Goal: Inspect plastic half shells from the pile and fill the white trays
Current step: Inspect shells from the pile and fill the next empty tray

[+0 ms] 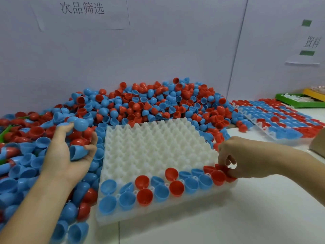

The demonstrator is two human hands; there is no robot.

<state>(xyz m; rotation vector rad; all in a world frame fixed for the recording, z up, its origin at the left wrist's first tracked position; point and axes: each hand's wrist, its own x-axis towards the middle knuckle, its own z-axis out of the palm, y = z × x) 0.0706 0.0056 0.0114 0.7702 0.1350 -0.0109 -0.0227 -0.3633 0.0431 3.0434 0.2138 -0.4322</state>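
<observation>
— Where are the shells, then?

— Most sit in a big red-and-blue pile [140, 103] heaped on the white bench [228, 217] against the wall, spilling down the left side. Just in front of it lies a white tray [158, 147], bumpy all over, with only its two nearest rows filled by red and blue shells lying open side up.

— And the hands?

— The left hand [70, 150] rests on the pile beside the tray, palm up, fingers curled round a cluster of blue and red shells [79, 148]; one blue shell [80, 124] perches at the fingertips.

— The right?

— The right hand [233, 159] is at the tray's near right corner, fingers bent down, pinching a red shell [222, 168] among the ones already seated there.

— Anything further off?

— A second tray [281, 120], full of shells, lies to the right. Behind it sit a green tray [290, 101] and a yellow one [314, 94]; what they hold is too blurred to tell. A paper sign [82, 9] hangs on the wall.
</observation>
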